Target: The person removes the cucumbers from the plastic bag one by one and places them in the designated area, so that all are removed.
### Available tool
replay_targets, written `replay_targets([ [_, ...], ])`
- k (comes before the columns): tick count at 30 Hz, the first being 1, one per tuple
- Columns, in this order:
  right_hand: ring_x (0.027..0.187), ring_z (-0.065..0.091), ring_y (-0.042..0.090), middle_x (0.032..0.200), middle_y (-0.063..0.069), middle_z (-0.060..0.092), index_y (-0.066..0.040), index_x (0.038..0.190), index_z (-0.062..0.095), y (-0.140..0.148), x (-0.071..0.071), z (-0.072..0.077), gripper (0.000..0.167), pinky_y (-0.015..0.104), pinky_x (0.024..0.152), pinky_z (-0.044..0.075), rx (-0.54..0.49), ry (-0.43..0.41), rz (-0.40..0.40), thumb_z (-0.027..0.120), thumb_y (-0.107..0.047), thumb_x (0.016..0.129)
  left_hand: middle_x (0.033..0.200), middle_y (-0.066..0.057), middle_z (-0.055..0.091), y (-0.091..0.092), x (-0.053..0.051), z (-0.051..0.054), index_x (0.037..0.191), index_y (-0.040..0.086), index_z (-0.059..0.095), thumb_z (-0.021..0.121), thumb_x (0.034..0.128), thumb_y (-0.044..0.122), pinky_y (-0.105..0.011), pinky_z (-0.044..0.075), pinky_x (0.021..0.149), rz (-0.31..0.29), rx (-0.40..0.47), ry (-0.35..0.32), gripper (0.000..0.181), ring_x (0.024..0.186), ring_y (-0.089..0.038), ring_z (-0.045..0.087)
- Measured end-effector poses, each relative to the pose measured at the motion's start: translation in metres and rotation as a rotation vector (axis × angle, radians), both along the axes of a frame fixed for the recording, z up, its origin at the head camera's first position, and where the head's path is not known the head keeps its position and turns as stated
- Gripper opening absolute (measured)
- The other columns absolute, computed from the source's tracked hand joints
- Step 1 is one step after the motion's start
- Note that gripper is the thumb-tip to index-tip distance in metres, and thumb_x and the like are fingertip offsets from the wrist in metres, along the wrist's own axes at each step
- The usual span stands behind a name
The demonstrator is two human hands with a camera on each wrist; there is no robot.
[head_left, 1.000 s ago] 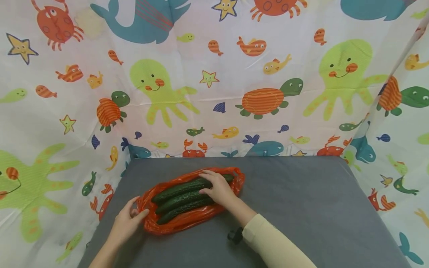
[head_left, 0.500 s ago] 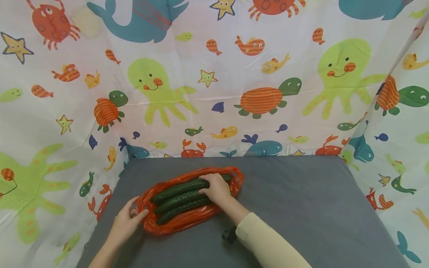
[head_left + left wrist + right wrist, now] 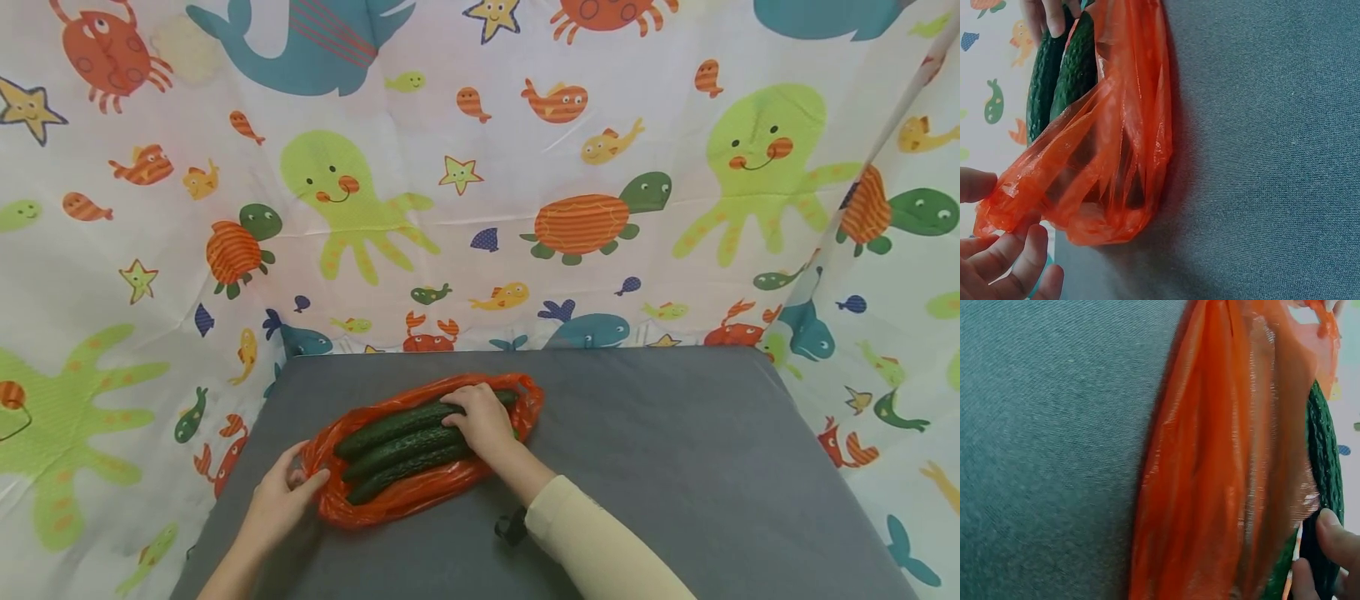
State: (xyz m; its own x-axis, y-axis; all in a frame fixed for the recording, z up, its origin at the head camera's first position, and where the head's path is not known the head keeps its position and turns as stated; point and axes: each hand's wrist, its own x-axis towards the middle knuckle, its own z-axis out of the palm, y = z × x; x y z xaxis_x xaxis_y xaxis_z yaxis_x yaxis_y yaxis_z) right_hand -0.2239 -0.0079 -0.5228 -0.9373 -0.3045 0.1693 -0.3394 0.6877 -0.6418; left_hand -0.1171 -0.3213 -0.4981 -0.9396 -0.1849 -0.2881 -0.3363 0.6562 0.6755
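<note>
Three dark green, bumpy cucumbers lie side by side in an orange plastic bag, its mouth spread around them. The left hand pinches the bag's gathered left end; in the left wrist view, thumb and fingers hold the crumpled plastic. The right hand lies over the right part of the cucumbers. Its thumb and fingers grip a cucumber, and the right wrist view shows the thumb against the dark skin. The hand hides part of the cucumbers' right ends.
A grey cloth-covered table carries the bag left of its middle. A white curtain with printed sea animals stands behind and at both sides. A small black device sits at the right wrist, by a pale yellow sleeve.
The right hand has settled over the cucumbers with its fingers drawn in, and its forearm has shifted slightly left. The left hand keeps its hold on the bag. The head view has shifted slightly.
</note>
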Motion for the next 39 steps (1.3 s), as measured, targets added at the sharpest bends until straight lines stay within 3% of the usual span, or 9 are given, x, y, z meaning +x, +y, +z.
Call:
replay_targets([
  [10, 0.109, 0.059, 0.022, 0.123, 0.000, 0.073, -0.016, 0.121, 0.075, 0.005, 0.000, 0.012, 0.034, 0.038, 0.091, 0.052, -0.044, 0.047, 0.067, 0.077, -0.020, 0.088, 0.080, -0.003, 0.055, -0.001, -0.003, -0.001, 0.155, 0.008, 0.031, 0.064, 0.0959, 0.053, -0.034, 0.039, 0.061, -0.004, -0.008, 0.009, 0.082, 0.071, -0.017, 0.049],
  [21, 0.113, 0.059, 0.021, 0.124, 0.000, 0.072, -0.020, 0.122, 0.075, 0.010, 0.002, 0.026, 0.035, 0.037, 0.092, 0.053, -0.064, 0.079, 0.076, 0.077, -0.020, 0.087, 0.075, -0.001, 0.047, -0.004, -0.002, -0.004, 0.155, 0.009, 0.032, 0.064, 0.0956, 0.054, -0.033, 0.038, 0.059, 0.001, -0.008, 0.009, 0.081, 0.066, -0.016, 0.045],
  [31, 0.116, 0.059, 0.026, 0.123, 0.004, 0.072, -0.016, 0.121, 0.076, 0.025, 0.003, 0.043, 0.034, 0.040, 0.093, 0.054, -0.122, 0.140, 0.082, 0.077, -0.018, 0.087, 0.077, -0.003, 0.046, -0.003, -0.001, -0.003, 0.155, 0.008, 0.031, 0.064, 0.0963, 0.053, -0.035, 0.038, 0.062, -0.010, -0.013, 0.005, 0.081, 0.069, -0.017, 0.045],
  [35, 0.117, 0.060, 0.026, 0.121, 0.004, 0.073, -0.015, 0.120, 0.076, 0.034, 0.001, 0.046, 0.033, 0.041, 0.094, 0.054, -0.144, 0.146, 0.063, 0.077, -0.017, 0.087, 0.098, -0.018, 0.063, -0.003, -0.002, -0.004, 0.156, 0.007, 0.031, 0.063, 0.0957, 0.056, -0.037, 0.047, 0.068, -0.016, -0.029, 0.005, 0.083, 0.088, -0.028, 0.060],
  [37, 0.117, 0.060, 0.026, 0.121, 0.005, 0.073, -0.015, 0.119, 0.076, 0.038, -0.001, 0.047, 0.033, 0.041, 0.094, 0.053, -0.156, 0.145, 0.058, 0.078, -0.017, 0.086, 0.116, -0.025, 0.065, -0.004, -0.002, -0.005, 0.156, 0.006, 0.031, 0.062, 0.0953, 0.057, -0.040, 0.051, 0.073, -0.022, -0.040, 0.008, 0.085, 0.102, -0.035, 0.063],
  [39, 0.117, 0.060, 0.026, 0.121, 0.005, 0.073, -0.015, 0.119, 0.076, 0.043, -0.002, 0.047, 0.033, 0.042, 0.095, 0.053, -0.166, 0.147, 0.051, 0.078, -0.016, 0.086, 0.117, -0.026, 0.064, -0.005, -0.003, -0.006, 0.156, 0.007, 0.031, 0.062, 0.0949, 0.058, -0.040, 0.051, 0.073, -0.018, -0.040, 0.003, 0.085, 0.103, -0.035, 0.062],
])
